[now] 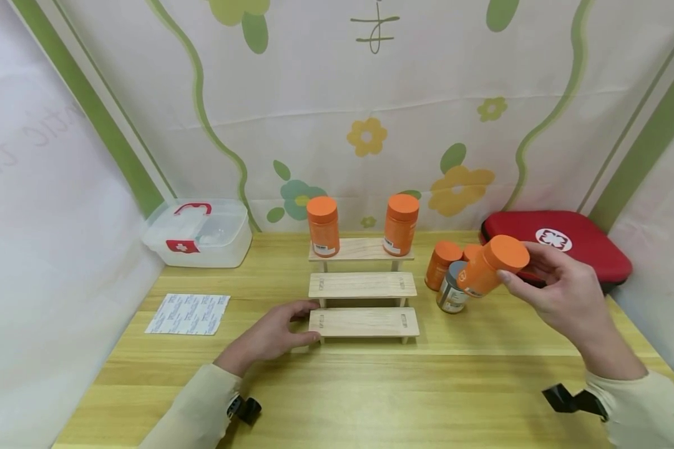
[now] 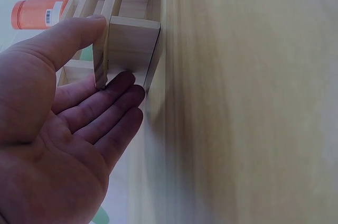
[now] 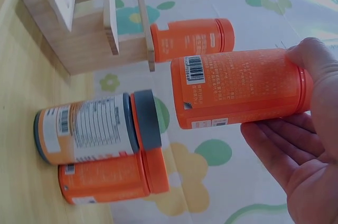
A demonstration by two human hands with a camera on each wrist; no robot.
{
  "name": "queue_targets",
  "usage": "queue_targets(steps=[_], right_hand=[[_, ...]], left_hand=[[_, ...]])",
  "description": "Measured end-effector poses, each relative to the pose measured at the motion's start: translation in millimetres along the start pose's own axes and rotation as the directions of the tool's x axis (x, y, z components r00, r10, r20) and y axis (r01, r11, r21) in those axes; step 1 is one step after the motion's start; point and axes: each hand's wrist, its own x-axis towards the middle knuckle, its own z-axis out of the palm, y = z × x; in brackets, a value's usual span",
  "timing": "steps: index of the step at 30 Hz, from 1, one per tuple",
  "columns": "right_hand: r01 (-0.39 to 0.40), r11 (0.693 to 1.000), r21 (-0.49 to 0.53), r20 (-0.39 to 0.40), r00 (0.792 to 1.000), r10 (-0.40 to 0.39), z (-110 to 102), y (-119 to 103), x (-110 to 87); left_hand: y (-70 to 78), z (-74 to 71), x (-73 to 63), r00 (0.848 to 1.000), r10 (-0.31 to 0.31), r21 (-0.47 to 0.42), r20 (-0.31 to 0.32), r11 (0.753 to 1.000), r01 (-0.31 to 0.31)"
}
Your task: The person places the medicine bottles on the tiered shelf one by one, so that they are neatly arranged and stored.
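Observation:
My right hand [image 1: 564, 293] holds an orange bottle [image 1: 487, 269] by its lid end, tilted and lifted off the table; the right wrist view shows printed text and a barcode on its side. My left hand [image 1: 275, 330] grips the left end of the lowest tier of a three-step wooden stand [image 1: 365, 322]. Its thumb and index finger lie on either side of the board's end, the other fingers loosely bent below. On the top tier stand two orange bottles, one at the left [image 1: 324, 231] and one at the right [image 1: 401, 229].
Right of the stand are a grey-lidded bottle [image 1: 452, 293], an orange bottle [image 1: 439, 268] and another orange lid [image 1: 471, 251], partly hidden. A red case [image 1: 590, 243] lies behind my right hand. At left are a clear first-aid box [image 1: 224, 243] and a white printed packet [image 1: 188, 314].

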Motion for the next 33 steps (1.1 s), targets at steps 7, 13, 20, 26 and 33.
queue_targets(steps=[7,13,20,26,33], right_hand=[[0.017,0.999,0.039,0.015,1.0,-0.018,11.2,-7.4,4.0],[0.04,0.997,0.067,0.008,0.999,-0.041,21.5,-9.9,8.9],[0.067,0.994,0.089,-0.013,0.998,-0.066,34.6,-17.4,13.3],[0.093,0.985,0.142,-0.001,0.996,-0.093,47.1,-23.8,16.6],[0.123,0.976,0.178,0.021,0.991,-0.129,60.6,-26.0,20.3]], left_hand=[[-0.6,0.4,0.6,1.0,0.006,0.007,0.007,1.0,-0.006],[-1.1,0.0,0.5,1.0,0.007,0.0,0.007,1.0,-0.007],[-0.8,0.2,1.1,1.0,0.005,0.003,0.005,1.0,-0.005],[0.1,-0.2,1.1,1.0,-0.005,0.011,0.001,1.0,0.005],[-0.4,-0.9,1.2,1.0,0.014,0.003,0.005,1.0,-0.014]])
